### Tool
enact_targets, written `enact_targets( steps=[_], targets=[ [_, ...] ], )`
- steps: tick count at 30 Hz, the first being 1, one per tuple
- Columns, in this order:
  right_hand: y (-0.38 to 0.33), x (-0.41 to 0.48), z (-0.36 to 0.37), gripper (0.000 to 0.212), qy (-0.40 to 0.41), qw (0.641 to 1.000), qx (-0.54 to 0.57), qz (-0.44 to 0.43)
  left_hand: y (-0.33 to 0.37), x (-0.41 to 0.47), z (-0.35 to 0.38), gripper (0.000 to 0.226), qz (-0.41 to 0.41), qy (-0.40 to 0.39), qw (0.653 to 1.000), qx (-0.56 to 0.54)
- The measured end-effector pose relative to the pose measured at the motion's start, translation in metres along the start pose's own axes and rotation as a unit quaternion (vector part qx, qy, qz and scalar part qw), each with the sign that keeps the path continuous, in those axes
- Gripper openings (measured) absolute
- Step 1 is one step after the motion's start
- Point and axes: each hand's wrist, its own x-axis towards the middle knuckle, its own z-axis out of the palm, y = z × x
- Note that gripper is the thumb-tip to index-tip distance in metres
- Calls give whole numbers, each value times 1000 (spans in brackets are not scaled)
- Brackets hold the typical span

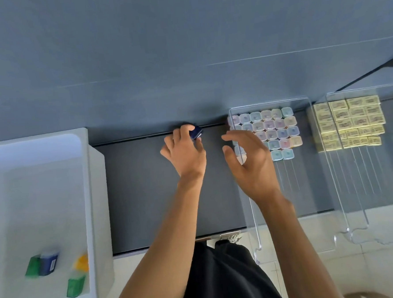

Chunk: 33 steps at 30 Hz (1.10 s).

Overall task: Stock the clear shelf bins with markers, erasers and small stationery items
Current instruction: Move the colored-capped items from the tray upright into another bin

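Head view: left hand (186,151) grips dark-blue item (197,132), mostly hidden.

We record one dark-blue item (196,132), pinched in the left hand (186,149) at the shelf's (147,186) back edge. One clear bin (308,183), its back packed with pastel square boxes (270,130). To its right, a second clear bin (354,185) holding stacked yellow erasers (350,121).

Dark grey flat shelf (147,186) carries two clear plastic bins side by side at right, the pastel-box bin (303,188) and the yellow-block bin (365,173), both overhanging its front edge.
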Motion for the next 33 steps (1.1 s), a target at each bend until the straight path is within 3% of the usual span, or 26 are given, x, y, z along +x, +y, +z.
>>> enact_targets(
  steps=[5, 10, 13, 21, 26, 30, 33],
  targets=[
    [-3, 1, -2, 20, 23, 1000, -4, 3, 5, 1, -10, 20, 20, 29, 995, -95],
    [-4, 0, -2, 19, 28, 999, 16, -17, 8, -20, -48, 14, 18, -28, 964, -262],
    [-8, -9, 0, 20, 2, 999, 38, -32, 4, -38, -69, 21, 4, -34, 955, -295],
    [-34, -63, -5, 21, -111, 983, 125, -70, -8, -125, -119, 5, 1, 61, 942, -330],
    [-58, -97, -7, 18, -188, 967, 154, -78, -28, -181, -157, 24, -20, 140, 929, -342],
    [-86, -122, -1, 15, -229, 953, 176, -90, -52, -212, -194, 16, -76, 223, 885, -403],
    [-110, -139, 11, 15, -259, 941, 193, -101, -71, -231, -219, 28, -92, 266, 882, -379]
  ],
)
